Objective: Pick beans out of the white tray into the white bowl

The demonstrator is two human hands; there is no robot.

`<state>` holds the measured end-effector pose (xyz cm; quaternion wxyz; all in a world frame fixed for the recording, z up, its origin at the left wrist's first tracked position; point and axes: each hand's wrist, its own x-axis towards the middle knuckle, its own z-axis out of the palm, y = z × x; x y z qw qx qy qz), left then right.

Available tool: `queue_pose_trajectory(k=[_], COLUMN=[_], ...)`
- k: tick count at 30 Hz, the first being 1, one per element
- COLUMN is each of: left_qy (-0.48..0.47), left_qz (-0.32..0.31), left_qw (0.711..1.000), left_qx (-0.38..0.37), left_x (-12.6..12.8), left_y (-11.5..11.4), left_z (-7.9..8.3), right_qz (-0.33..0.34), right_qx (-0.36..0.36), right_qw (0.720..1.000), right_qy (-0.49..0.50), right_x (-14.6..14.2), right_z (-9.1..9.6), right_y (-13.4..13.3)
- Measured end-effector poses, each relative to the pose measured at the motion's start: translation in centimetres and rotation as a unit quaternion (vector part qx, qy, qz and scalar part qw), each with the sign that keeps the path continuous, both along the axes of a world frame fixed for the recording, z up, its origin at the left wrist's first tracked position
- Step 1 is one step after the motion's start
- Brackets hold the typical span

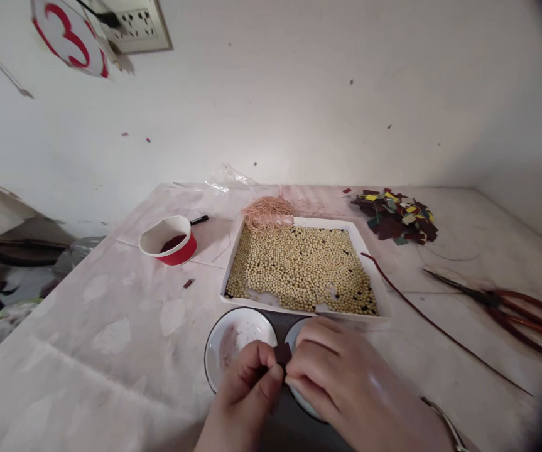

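Note:
My left hand (250,384) pinches a small flat dark brown piece (282,352) between thumb and forefinger. From the other side my right hand (334,361) meets it, fingers closed at the piece's right edge; whatever else those fingertips grip is hidden. Under my left hand is a white dish (215,344) with a dark rim and reddish residue. A second dish (294,331) lies mostly covered by my right hand. Just beyond them, a white tray (353,233) holds a layer of cream-coloured beads (299,267) with dark ones scattered among them.
Copper-coloured strands (268,213) lie over the tray's back left corner. A red paper cup (181,252) and black marker (200,220) stand left. On the right are coloured scraps (395,220), a dark red cord (421,315) and red-handled scissors (497,301). A wall rises behind the table.

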<state>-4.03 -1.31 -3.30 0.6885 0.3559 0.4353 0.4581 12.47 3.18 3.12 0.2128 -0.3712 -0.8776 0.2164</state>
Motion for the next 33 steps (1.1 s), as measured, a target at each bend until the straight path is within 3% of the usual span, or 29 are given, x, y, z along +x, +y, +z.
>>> queue_pose_trajectory(k=[7,10,13,16,20,26,33], left_qy=[-0.004,-0.022,-0.03,-0.028,-0.023,-0.026,-0.022], left_qz=[0.004,0.018,0.029,0.029,0.02,0.018,0.021], left_qw=[1.0,1.0,0.999,0.999,0.999,0.999,0.999], left_qx=[0.011,0.007,0.004,0.001,0.012,0.014,0.011], left_x=[0.2,0.4,0.4,0.3,0.3,0.3,0.4], left_y=[0.4,0.3,0.2,0.2,0.2,0.2,0.2], left_z=[1.0,0.8,0.5,0.3,0.3,0.1,-0.1], right_qz=[-0.04,-0.034,-0.046,-0.112,-0.198,-0.19,-0.192], right_qx=[-0.07,-0.101,-0.119,-0.093,-0.072,-0.105,-0.108], right_qw=[0.995,0.987,0.985,0.987,0.975,0.974,0.973], right_qy=[-0.061,-0.122,-0.119,-0.075,-0.071,-0.067,-0.065], right_x=[2.2,2.6,3.3,4.8,6.5,6.7,6.6], right_z=[-0.2,-0.6,-0.8,-1.5,-3.8,-6.8,-7.4], right_y=[1.8,2.4,2.9,4.1,6.2,7.4,7.9])
